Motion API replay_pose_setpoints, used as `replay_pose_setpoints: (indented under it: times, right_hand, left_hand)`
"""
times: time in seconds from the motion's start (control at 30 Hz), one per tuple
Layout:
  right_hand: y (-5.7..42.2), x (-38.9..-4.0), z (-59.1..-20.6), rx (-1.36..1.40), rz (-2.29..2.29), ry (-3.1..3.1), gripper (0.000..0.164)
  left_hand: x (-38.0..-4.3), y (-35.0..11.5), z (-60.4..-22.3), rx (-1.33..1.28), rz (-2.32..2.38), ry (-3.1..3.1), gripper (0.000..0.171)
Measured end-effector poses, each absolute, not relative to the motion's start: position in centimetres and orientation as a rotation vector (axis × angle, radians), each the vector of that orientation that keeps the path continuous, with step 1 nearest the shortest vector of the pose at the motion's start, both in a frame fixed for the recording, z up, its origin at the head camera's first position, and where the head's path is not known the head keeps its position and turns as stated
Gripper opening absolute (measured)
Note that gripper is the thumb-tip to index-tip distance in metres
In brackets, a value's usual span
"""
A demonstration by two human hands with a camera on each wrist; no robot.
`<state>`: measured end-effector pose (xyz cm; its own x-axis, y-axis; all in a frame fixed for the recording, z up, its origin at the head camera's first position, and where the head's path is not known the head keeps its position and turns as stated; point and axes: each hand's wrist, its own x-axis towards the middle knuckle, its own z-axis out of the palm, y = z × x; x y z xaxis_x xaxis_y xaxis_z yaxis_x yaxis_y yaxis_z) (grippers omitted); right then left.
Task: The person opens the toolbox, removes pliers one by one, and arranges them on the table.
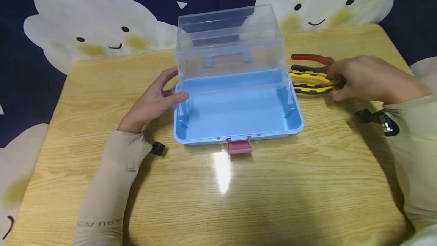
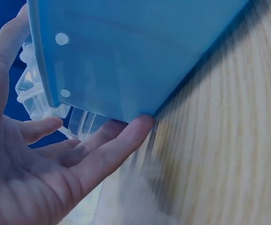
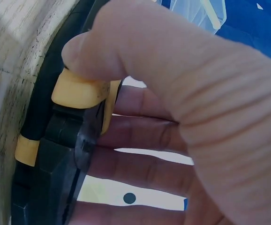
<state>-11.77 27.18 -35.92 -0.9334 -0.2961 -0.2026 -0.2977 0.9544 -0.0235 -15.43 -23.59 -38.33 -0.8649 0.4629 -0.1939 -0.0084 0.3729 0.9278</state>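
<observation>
A light-blue toolbox (image 1: pixel 235 115) stands on the table, its clear lid (image 1: pixel 230 44) raised and its inside bare. At its left end, my left hand (image 1: pixel 155 100) holds the box: the thumb lies over the rim and a fingertip (image 2: pixel 140 129) touches the outer wall low down. To the right of the box, my right hand (image 1: pixel 363 77) grips yellow-and-black pliers (image 1: pixel 312 86) near their dark metal head (image 3: pixel 56 173), with the thumb on a yellow part. The handles point toward the box. Just behind lies a tool with a red handle (image 1: pixel 310 57).
A pink latch (image 1: pixel 239 146) hangs from the box's front edge. The wooden table (image 1: pixel 218 208) reaches back to dark cloth with white smiling clouds (image 1: pixel 99 29). Small black wrist devices sit by both sleeves, one (image 1: pixel 157 148) next to the left cuff.
</observation>
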Motion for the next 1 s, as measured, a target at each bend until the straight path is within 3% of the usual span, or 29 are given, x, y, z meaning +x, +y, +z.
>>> replay_pose_setpoints:
  times: [0.27,0.47,1.0]
  right_hand:
    - [27.8,-10.9,-36.3,-0.405,0.073,2.856,0.037]
    - [27.7,-10.7,-36.5,-0.429,0.075,2.852,0.029]
    - [27.7,-11.0,-37.0,-0.379,0.063,2.761,0.046]
  left_hand:
    - [-15.5,-23.1,-37.8,0.421,1.504,2.171,0.080]
    - [-15.3,-23.5,-37.6,0.401,1.500,2.188,0.078]
    - [-15.4,-23.6,-38.2,0.393,1.497,2.211,0.080]
